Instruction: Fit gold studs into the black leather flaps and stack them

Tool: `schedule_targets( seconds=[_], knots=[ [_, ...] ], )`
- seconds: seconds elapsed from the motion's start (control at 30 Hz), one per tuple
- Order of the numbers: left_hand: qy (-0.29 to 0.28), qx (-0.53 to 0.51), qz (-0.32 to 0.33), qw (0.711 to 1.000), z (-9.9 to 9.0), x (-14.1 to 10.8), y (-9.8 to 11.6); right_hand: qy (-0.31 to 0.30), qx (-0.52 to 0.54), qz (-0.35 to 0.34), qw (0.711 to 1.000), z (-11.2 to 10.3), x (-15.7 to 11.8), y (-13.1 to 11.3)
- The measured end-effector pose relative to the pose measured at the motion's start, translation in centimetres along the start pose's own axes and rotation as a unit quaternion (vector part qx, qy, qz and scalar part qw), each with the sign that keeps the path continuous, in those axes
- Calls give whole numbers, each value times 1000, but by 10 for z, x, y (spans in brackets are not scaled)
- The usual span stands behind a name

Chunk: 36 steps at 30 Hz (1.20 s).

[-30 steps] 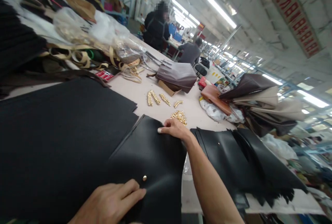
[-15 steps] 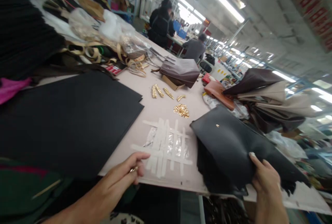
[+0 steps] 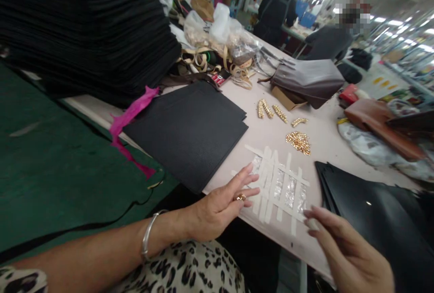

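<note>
My left hand (image 3: 222, 205) is over the table's front edge, beside the taped plastic patch (image 3: 278, 184). Its fingers are spread, with a ring on one, and nothing is in it. My right hand (image 3: 346, 243) hovers at the patch's right side, in front of the black leather pieces (image 3: 376, 207). Its fingers are bent, the thumb close to the fingertips; whether something small is between them I cannot make out. Black sheets (image 3: 190, 130) lie stacked to the left. Behind the patch are a pile of gold metal parts (image 3: 298, 142) and several gold rows (image 3: 265, 108).
A tall black stack (image 3: 88, 26) rises at the left, with a pink strip (image 3: 130, 116) hanging nearby. A dark brown bag (image 3: 308, 78) and a brown leather piece (image 3: 383, 125) lie further back. Plastic bags and straps crowd the far side. Two people are beyond the table.
The view has swung to the left. My right hand has come off the black leather piece and moved towards the taped patch. The fingers of my left hand have spread.
</note>
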<state>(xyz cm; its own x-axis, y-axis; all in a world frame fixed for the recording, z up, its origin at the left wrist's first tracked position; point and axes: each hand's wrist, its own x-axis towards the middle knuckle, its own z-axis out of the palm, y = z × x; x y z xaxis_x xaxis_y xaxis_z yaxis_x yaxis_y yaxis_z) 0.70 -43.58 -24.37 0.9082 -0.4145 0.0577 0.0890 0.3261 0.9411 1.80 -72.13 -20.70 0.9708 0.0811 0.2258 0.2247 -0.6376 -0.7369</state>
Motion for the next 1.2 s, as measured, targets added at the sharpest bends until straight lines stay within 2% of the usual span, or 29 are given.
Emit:
schedule_targets(
  seconds=[0.1,0.17,0.23,0.3,0.4,0.5,0.63,0.77,0.87,1.03,1.2],
  knots=[
    [-11,20,8,1000,-5,-3,3,-112,8,-111,987,53,13,-41],
    [-6,31,4,999,-10,-6,5,-183,30,-154,971,79,19,-59],
    [6,40,-5,999,-15,-9,5,-232,48,-178,955,93,22,-66],
    [23,22,-20,999,-18,-10,4,-255,61,-195,945,100,25,-67],
    [65,-51,-58,995,-20,-8,2,-249,54,-193,948,103,30,-65],
    [100,-90,-118,984,-22,-3,1,-227,1,-207,952,101,36,-67],
    [124,-79,-175,974,-26,0,1,-233,-80,-293,924,99,43,-73],
    [114,-105,-209,966,-26,0,0,-254,-132,-321,903,98,44,-79],
    [116,-160,-223,955,-25,2,-2,-274,-128,-316,900,98,43,-79],
    [98,-241,-235,937,-27,3,-4,-256,-33,-266,929,96,44,-76],
    [98,-234,-240,937,-26,1,-5,-240,-38,-229,943,95,42,-74]
  ],
)
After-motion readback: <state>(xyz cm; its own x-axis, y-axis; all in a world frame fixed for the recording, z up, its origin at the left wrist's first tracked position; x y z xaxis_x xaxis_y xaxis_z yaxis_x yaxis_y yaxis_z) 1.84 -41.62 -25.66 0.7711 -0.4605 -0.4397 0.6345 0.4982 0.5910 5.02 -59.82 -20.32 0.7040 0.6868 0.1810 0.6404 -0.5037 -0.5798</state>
